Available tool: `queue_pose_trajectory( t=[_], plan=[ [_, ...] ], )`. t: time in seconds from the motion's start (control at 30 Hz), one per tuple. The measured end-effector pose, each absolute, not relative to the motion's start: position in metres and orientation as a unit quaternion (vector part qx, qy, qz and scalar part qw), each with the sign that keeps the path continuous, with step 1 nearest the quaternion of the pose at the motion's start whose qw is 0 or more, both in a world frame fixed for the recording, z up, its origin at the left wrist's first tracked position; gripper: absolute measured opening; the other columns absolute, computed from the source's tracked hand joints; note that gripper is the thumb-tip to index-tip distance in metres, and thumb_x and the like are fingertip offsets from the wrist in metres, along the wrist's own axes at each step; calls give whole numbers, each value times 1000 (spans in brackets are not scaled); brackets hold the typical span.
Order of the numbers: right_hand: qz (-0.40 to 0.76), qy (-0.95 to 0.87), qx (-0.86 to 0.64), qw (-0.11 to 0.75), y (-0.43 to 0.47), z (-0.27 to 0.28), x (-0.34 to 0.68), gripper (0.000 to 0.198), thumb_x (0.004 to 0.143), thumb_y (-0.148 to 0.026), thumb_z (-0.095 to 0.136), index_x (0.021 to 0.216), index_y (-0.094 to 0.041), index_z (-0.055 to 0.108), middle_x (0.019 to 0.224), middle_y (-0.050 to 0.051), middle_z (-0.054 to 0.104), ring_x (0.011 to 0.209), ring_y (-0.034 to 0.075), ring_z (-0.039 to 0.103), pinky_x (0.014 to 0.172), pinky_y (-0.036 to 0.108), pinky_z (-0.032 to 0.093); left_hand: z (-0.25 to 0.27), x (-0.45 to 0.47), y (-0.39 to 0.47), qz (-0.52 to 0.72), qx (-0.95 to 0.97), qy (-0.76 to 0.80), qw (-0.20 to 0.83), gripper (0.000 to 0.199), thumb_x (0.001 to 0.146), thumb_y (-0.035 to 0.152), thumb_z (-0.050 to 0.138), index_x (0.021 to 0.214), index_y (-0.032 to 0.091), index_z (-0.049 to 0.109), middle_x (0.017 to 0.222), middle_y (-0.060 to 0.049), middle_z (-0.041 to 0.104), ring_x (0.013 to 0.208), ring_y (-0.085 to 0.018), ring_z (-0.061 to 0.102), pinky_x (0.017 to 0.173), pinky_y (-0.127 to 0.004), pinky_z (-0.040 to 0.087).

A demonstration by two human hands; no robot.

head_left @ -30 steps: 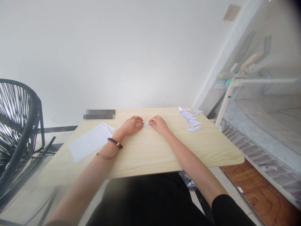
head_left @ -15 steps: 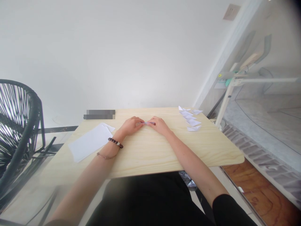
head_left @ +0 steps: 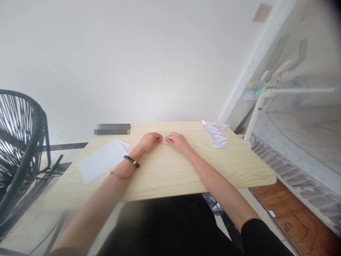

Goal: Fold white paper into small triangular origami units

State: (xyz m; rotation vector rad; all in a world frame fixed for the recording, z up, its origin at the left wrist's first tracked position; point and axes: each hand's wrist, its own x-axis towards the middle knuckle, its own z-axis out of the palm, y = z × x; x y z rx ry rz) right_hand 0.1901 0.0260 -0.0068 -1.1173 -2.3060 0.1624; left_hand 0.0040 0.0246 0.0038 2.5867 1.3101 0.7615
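Between my fingertips, over the middle of the table, is a small piece of folded white paper [head_left: 164, 139], mostly covered by the fingers. My left hand [head_left: 150, 142] pinches its left end, and a beaded bracelet circles that wrist. From the other side my right hand [head_left: 178, 142] is closed on the right end. Several folded white paper boats [head_left: 218, 138] stand in an overlapping group to the right of my right hand. Beside my left wrist lies a stack of white paper sheets [head_left: 102, 160], one corner of it turned up.
The pale wooden table [head_left: 170, 177] meets a white wall [head_left: 160, 64] at its far edge. A blurred-out dark object [head_left: 113, 129] lies at the back left. On the left stands a dark woven chair [head_left: 23, 142]; a white metal frame [head_left: 257, 113] rises to the right.
My fingertips have drawn closer together on the folded paper, so less of it shows between them. The boats and the sheets have stayed where they were.
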Motion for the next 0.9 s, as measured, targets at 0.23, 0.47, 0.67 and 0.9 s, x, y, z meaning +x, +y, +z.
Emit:
queue_pose_trajectory(
  t=[0.23,0.47,0.67,0.9],
  plan=[
    [125,-825,-423,354,32,-9,193,19,79,-31,50,78,-19,64,79,2,63,69,10,54,67,21,38,5,4,23,256,836,474,100,28,76,37,45,91,20,62,90,-3,64,76,-16,56,68,-24,41],
    [196,-794,-437,374,34,-10,197,14,71,-26,56,81,-20,64,75,-1,65,63,10,55,65,20,40,4,2,27,267,821,498,82,25,75,30,45,88,20,63,78,-1,65,65,-14,56,62,-23,40],
    [190,-780,-459,381,37,-9,197,13,68,-26,58,77,-20,66,74,-1,66,64,11,57,65,22,41,2,2,30,285,795,522,123,24,70,32,51,83,20,67,76,-2,66,68,-16,57,63,-24,40],
    [254,-770,-450,373,42,-18,206,23,75,-31,52,88,-20,66,79,0,67,69,14,59,64,23,43,-1,-2,30,333,736,510,297,39,72,39,49,97,14,63,69,-4,66,45,-9,48,44,-20,36]
  ],
)
